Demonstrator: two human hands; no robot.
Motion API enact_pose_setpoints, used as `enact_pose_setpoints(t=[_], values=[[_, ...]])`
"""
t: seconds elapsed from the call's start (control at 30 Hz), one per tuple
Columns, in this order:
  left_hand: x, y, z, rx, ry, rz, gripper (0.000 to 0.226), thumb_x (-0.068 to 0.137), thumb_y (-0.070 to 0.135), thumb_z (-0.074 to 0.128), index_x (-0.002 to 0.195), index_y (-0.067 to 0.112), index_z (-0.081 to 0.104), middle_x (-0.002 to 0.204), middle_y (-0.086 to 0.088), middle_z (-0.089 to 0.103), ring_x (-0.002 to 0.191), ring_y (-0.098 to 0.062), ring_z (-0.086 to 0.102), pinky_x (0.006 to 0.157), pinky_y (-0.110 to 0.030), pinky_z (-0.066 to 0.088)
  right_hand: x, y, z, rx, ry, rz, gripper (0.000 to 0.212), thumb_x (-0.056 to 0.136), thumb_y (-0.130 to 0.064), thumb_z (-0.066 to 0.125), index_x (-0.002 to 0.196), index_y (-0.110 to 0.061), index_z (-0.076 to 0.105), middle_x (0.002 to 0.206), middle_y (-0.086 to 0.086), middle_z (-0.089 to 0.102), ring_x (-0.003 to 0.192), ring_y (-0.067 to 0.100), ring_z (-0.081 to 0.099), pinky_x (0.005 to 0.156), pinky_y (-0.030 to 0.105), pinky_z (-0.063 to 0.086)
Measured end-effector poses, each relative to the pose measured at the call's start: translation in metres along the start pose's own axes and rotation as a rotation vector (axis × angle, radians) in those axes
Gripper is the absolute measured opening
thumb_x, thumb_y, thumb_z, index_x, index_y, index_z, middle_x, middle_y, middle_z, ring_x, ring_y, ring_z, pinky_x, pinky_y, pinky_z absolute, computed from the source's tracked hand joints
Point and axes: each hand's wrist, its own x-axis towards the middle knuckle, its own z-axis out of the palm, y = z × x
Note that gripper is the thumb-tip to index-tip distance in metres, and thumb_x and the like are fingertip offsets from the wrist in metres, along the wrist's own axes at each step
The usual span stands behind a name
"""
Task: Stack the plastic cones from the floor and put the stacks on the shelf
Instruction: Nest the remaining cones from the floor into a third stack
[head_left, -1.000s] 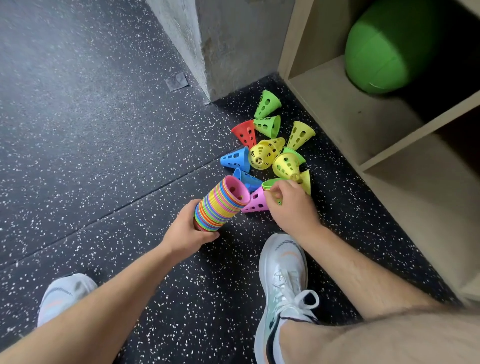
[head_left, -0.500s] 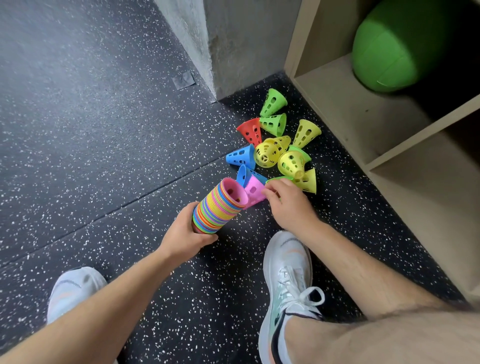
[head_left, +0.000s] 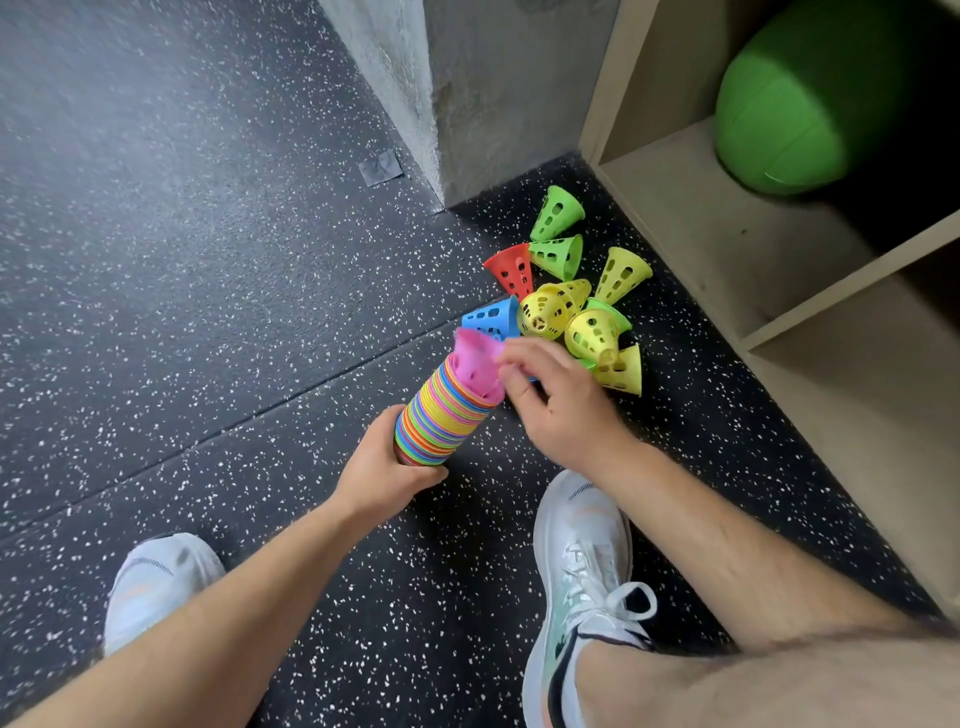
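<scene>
Rainbow stack (head_left: 441, 415) status? (K)
Left hand (head_left: 384, 467) wraps its lower end, holding it tilted mouth-up off the floor (head_left: 208, 260) so the next cone drops straight in. (M)
Pink cone (head_left: 475, 366)? (K)
Partly seated in the top. Right hand (head_left: 561, 410) seems to pinch its rim; blurred. (M)
Remaining? (K)
Loose cones (head_left: 571, 306) lie just beyond the hands, beside the shelf (head_left: 675, 218). My read: stacking unfinished. Visible shelf bay holds only a green ball (head_left: 810, 98). (M)
</scene>
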Motion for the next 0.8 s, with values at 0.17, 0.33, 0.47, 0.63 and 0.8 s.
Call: enact_pose_setpoints(t=[0.17,0.33,0.47,0.63,0.8], values=[[0.006,0.012,0.011,-0.025,-0.015,0.031,0.073,0.064,0.023,0.090,0.126,0.034,0.053,0.108,0.005,0.070,0.088,-0.010,0.070,0.082,-0.035,0.059,-0.016,0.003,0.003,0.089,-0.129,0.069,0.035,0.101,-0.033,0.050,0.128,-0.014,0.061,0.138,0.006,0.052,0.134,0.016,0.046,0.111,0.025,0.036],[0.002,0.016,0.022,-0.057,-0.029,0.031,0.073,0.067,0.021,0.093,0.128,0.032,0.054,0.110,0.009,0.069,0.093,0.000,0.067,0.080,-0.016,0.052,-0.012,0.033,-0.015,-0.231,0.003,0.225,0.032,0.099,-0.015,0.051,0.129,-0.007,0.059,0.134,0.005,0.051,0.120,0.021,0.052,0.105,0.039,0.043],[-0.004,0.016,0.032,-0.087,-0.056,0.036,0.074,0.062,0.028,0.091,0.125,0.038,0.053,0.111,0.010,0.070,0.099,-0.004,0.068,0.088,-0.026,0.054,-0.013,0.048,-0.020,-0.547,-0.205,0.251,0.040,0.099,-0.023,0.052,0.138,-0.016,0.053,0.137,0.003,0.050,0.122,0.028,0.046,0.099,0.048,0.045],[-0.004,0.012,0.035,-0.114,-0.071,0.027,0.080,0.057,0.033,0.089,0.129,0.038,0.054,0.113,0.009,0.072,0.102,-0.008,0.070,0.096,-0.036,0.057,-0.016,0.049,-0.014,-0.730,-0.261,0.280,0.033,0.100,-0.027,0.053,0.132,-0.020,0.055,0.132,0.002,0.053,0.125,0.029,0.040,0.094,0.043,0.045],[-0.003,0.013,0.036,-0.162,-0.074,0.020,0.076,0.058,0.030,0.090,0.123,0.042,0.054,0.114,0.006,0.072,0.103,-0.011,0.071,0.095,-0.035,0.057,-0.024,0.052,-0.004,-0.757,-0.137,0.122,0.014,0.086,-0.020,0.071,0.099,-0.024,0.071,0.097,-0.006,0.064,0.101,0.026,0.051,0.078,0.040,0.050]])
